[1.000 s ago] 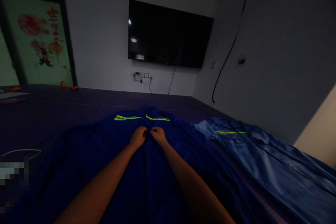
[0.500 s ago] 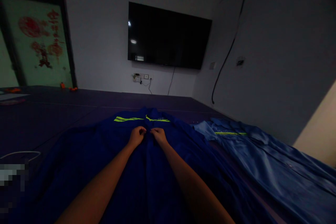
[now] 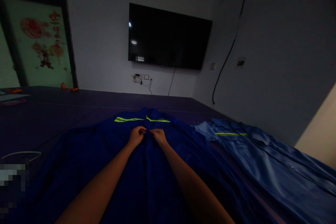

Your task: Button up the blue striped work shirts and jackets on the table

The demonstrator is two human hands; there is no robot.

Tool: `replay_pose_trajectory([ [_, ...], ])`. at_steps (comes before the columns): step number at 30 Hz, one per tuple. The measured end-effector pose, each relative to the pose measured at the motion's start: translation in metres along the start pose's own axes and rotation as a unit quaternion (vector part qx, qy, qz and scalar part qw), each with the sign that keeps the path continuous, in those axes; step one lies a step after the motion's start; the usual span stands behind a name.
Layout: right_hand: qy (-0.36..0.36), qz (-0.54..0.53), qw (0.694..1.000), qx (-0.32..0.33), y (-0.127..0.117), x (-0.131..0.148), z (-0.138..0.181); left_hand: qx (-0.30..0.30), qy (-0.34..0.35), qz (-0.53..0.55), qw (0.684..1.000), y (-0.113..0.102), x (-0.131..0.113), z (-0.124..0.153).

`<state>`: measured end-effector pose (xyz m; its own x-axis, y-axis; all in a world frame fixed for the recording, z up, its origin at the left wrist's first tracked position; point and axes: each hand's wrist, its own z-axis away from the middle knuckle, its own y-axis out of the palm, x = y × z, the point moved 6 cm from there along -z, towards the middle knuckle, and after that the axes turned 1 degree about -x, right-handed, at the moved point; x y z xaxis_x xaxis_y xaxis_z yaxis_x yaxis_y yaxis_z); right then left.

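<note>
Because the purple floor (image 3: 115,101) gives broad, flat support, the dark blue jacket (image 3: 86,154) is best left spread on it, front upward and collar (image 3: 151,112) away from the person, as it lies now. To its right lies a lighter blue top (image 3: 262,161), near enough that a wide sideways sweep seems worth avoiding, so the two are not dragged together. Down the jacket's middle runs the front strip (image 3: 147,168); light tension along it would probably keep folds from creeping in. Across the chest go yellow-green stripes (image 3: 128,119), whose two halves make a handy gauge of whether the front sits level. Just on the person's side of them, the left hand (image 3: 137,136) and right hand (image 3: 159,136) face each other over the strip, a narrow gap between. Their fingers (image 3: 154,131) are curled in narrow; whether they hold cloth or a fastener, I cannot tell in this dim light. Small pinches close to the edge, wrists low, would likely give the steadiest control.
</note>
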<state>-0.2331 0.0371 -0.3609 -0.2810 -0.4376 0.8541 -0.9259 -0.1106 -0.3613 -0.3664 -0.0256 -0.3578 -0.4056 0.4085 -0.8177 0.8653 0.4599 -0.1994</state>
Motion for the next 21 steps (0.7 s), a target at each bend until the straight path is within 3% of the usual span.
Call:
replay_pose_trajectory([
  [12, -0.022, -0.021, 1.0, -0.002, 0.0005, 0.0025, 0.0012, 0.001, 0.002, -0.01, 1.0, -0.0007, -0.0022, -0.0002],
  [21, -0.052, 0.047, 0.997, 0.02, 0.0041, 0.0017, 0.003, 0.001, 0.001, -0.007, 1.0, 0.0001, -0.0001, -0.0006],
])
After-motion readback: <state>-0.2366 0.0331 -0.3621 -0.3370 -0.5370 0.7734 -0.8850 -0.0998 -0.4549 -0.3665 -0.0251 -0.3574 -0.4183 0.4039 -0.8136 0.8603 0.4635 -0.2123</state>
